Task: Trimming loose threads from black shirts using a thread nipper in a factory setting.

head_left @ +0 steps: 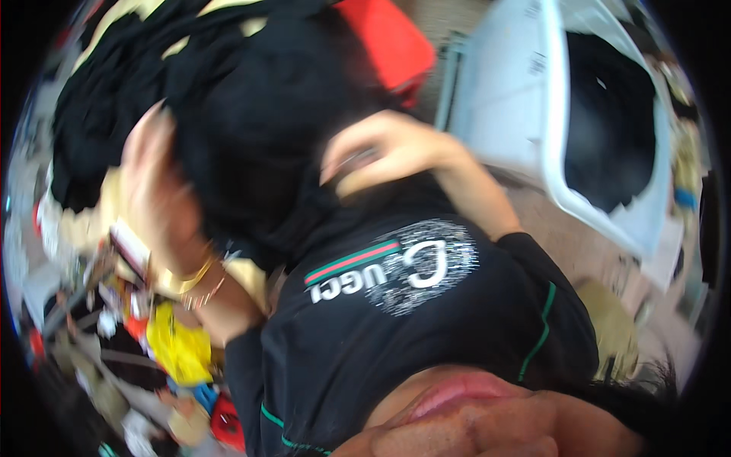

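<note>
A large heap of black cloth [251,114] lies in front of me, over my lap and out to the far left. My left hand [156,183], blurred by motion, is at the left side of this cloth. Its fingers look stretched out, and nothing shows gripped in them. My right hand [392,152] is bent in over the near right part of the cloth, with fingers and thumb curled toward each other. Something small and dark shows between them, too blurred to name.
To the right stands a pale plastic crate [560,114] with black cloth [609,114] inside. A red object [392,46] is beyond the heap. A yellow plastic bag [179,346] and a red item [227,423] lie among mixed scraps at the lower left.
</note>
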The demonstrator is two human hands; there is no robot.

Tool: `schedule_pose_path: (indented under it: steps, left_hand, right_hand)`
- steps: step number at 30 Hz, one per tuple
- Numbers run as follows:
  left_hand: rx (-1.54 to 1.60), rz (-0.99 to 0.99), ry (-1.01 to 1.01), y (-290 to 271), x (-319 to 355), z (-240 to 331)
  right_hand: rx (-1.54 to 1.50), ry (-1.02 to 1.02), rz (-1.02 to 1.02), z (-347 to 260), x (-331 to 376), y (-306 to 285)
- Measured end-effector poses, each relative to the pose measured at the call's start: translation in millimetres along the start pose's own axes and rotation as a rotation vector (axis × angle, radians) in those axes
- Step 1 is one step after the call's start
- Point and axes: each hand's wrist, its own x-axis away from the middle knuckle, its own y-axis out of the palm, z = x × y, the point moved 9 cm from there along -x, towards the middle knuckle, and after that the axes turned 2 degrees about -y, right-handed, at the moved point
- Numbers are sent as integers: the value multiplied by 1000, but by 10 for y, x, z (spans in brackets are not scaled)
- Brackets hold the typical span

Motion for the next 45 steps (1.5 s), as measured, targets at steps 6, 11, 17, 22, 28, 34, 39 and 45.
schedule_pose_path:
  steps: [6, 11, 17, 22, 28, 34, 39, 45]
  left_hand:
    - [84, -588, -52, 1270, 262, -262]
    - [128, -579, -95, 1227, 239, -432]
    - [51, -438, -86, 1011, 152, -529]
    - [21, -294, 7, 901, 157, -459]
    - [36, -275, 20, 892, 163, -450]
    - [89, -274, -47, 878, 180, -526]
    - [88, -265, -46, 852, 188, -554]
    - [104, -285, -45, 840, 183, -564]
  right_hand:
    - [33, -288, 535, -505, 427, -745]
    - [216, -322, 607, -597, 365, -694]
    - [602, -433, 609, -756, 200, -597]
    - [680, -375, 573, -736, 76, -474]
    - [761, -486, 595, -811, 27, -390]
    - [752, -455, 573, -767, 8, -379]
    - [702, -442, 571, -732, -2, -394]
    - [717, -416, 563, -749, -2, -393]
